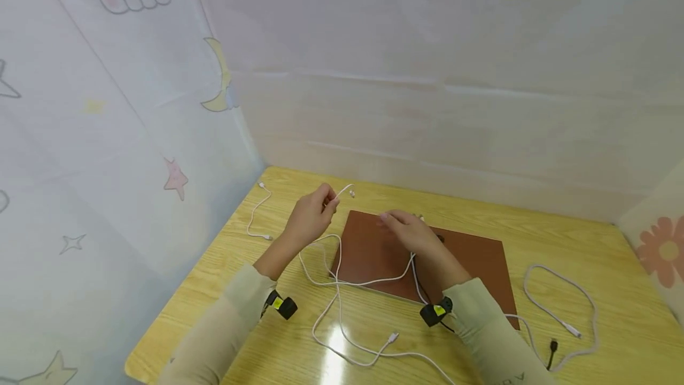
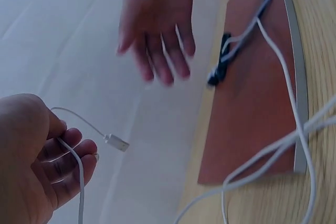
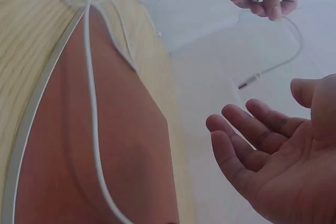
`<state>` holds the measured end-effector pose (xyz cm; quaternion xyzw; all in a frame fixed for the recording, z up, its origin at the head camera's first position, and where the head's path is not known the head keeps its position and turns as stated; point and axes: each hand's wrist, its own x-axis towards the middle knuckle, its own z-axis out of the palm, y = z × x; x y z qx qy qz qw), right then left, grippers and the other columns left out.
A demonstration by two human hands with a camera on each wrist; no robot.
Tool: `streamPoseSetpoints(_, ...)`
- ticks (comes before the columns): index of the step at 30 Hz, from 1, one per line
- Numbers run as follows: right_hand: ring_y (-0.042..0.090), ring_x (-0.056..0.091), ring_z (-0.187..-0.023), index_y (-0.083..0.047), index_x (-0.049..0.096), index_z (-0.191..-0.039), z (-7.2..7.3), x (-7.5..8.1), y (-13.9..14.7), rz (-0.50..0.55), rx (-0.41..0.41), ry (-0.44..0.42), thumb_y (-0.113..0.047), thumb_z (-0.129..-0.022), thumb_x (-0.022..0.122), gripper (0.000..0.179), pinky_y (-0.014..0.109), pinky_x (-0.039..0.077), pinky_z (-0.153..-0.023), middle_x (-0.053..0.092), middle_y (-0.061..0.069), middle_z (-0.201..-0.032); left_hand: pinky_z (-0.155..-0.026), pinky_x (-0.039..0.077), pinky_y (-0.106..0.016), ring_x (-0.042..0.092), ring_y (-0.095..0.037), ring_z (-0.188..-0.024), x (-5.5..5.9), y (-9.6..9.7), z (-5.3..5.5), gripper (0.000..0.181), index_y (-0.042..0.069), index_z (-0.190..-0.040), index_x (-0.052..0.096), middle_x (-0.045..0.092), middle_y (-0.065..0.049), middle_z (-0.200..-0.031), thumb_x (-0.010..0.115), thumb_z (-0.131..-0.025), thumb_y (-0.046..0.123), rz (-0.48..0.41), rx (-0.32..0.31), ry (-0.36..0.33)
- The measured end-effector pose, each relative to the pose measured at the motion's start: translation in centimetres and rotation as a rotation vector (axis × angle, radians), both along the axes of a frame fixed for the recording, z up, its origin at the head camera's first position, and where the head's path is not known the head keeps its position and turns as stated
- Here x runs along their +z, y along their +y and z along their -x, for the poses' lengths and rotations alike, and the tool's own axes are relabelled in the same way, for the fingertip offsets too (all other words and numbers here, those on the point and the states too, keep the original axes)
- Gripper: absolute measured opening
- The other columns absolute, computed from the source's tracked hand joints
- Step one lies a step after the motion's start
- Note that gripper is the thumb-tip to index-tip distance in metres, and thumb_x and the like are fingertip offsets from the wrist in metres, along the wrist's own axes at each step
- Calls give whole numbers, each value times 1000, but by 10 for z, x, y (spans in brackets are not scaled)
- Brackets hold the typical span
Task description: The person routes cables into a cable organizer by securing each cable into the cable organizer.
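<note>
My left hand pinches a white USB cable between thumb and fingers, raised over the back left of the table. The cable's USB plug dangles free just past the fingertips. My right hand is held above a flat brown panel with a silver edge, fingers relaxed and apart. In the right wrist view its palm and slightly bent fingers hold nothing, and the plug hangs a short way beyond them. The white cable runs down in loose loops across the panel's left part and front edge.
A short white cable lies at the table's left edge. Another white cable curves on the right, near a black plug. A white connector lies in front. At the panel's back edge is a black cable end.
</note>
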<state>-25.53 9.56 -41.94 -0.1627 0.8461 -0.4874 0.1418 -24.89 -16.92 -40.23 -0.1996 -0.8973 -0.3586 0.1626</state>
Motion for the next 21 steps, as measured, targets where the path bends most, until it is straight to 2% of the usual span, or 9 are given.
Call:
streamPoseSetpoints(5,43,58,-126,5,57,-136,9,1,-13,236,-16,-169,-43,-111,34,59,58,41,-109,61,27,-134,-52,43,-26,51,-7,-57,9,20,-14,7,10,-98,60,62,4,-76,59,-104,14,35,-80,39)
streamPoseSetpoints(9,43,60,-124,4,60,-132,11,3,-18,358,-26,-271,-51,-109,34,65,54,45,-107,66,24,-127,-51,41,-22,48,-6,-58,8,32,-23,7,11,-96,60,57,6,-74,61,-102,13,103,-141,91)
streamPoseSetpoints(13,31,71,-104,6,62,-127,12,5,-19,453,-63,-333,-48,-109,40,61,44,55,-97,74,14,-107,-52,40,-23,47,-8,-58,3,41,-33,8,12,-95,59,57,4,-74,63,-101,13,178,-191,152)
streamPoseSetpoints(14,28,73,-99,6,62,-127,13,5,-19,486,-81,-354,-46,-109,42,59,42,56,-94,75,11,-101,-52,41,-24,48,-8,-58,1,43,-35,3,11,-100,62,60,3,-77,63,-101,14,200,-202,164)
streamPoseSetpoints(17,16,73,-84,5,60,-125,12,5,-19,556,-124,-377,-38,-109,45,49,33,59,-85,74,3,-92,-54,44,-26,52,-9,-61,-5,47,-41,8,11,-106,63,66,1,-84,64,-101,16,271,-236,177)
streamPoseSetpoints(20,12,71,-79,2,59,-119,12,6,-18,591,-156,-347,-32,-109,49,37,28,58,-78,73,2,-88,-53,43,-23,51,-8,-61,-9,48,-47,7,12,-104,63,64,3,-82,65,-100,18,334,-267,141)
streamPoseSetpoints(21,11,71,-79,0,59,-117,12,7,-18,585,-164,-325,-31,-108,50,34,27,58,-77,73,1,-87,-53,42,-22,50,-7,-61,-11,47,-49,8,13,-99,61,60,5,-78,65,-100,19,352,-270,122)
